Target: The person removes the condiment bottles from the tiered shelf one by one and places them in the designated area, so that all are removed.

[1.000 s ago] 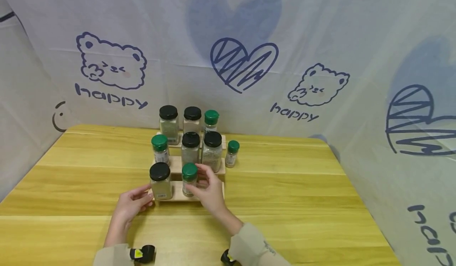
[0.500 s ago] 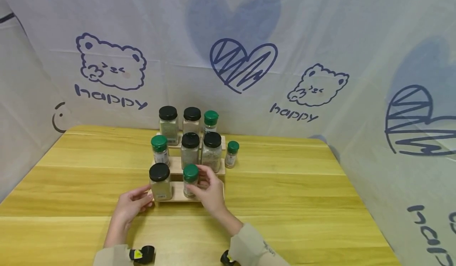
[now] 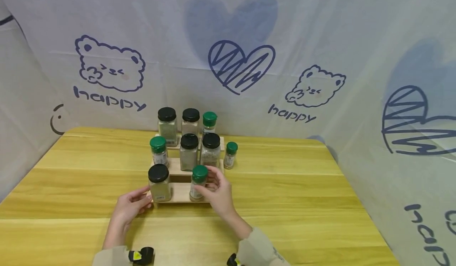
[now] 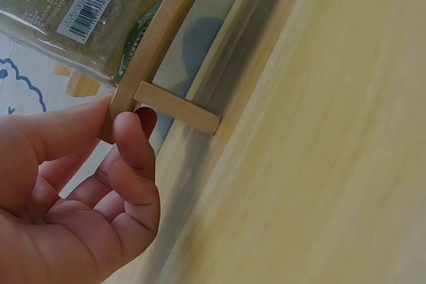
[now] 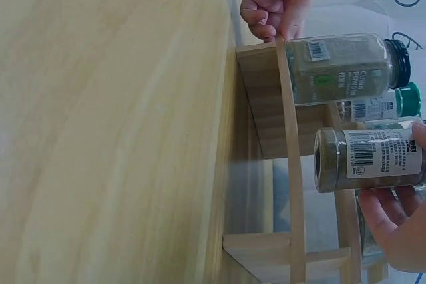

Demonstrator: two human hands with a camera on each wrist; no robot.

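Note:
My right hand (image 3: 219, 192) holds a round green-capped spice jar (image 3: 198, 187) between thumb and fingers, over the front step of a three-step wooden spice rack (image 3: 181, 192). In the right wrist view, a gap shows between the base of this held jar (image 5: 379, 157) and the front slat. My left hand (image 3: 130, 206) pinches the rack's left end; in the left wrist view its thumb and index finger grip the end of the slat (image 4: 126, 101). A square black-capped spice jar (image 3: 160, 185) stands on the front step, close to my left hand.
Behind, the middle step carries one green-capped jar (image 3: 158, 151) and two black-capped jars (image 3: 210, 151). Several jars, including a black-capped one (image 3: 167, 129), stand on the top step. A small green-capped jar (image 3: 230, 157) stands right of the rack on the table (image 3: 285, 194). A printed cloth (image 3: 171, 28) hangs behind.
My right hand has moved the green-capped jar to the right along the front step, away from the black-capped jar. My left hand has stayed at the rack's left end.

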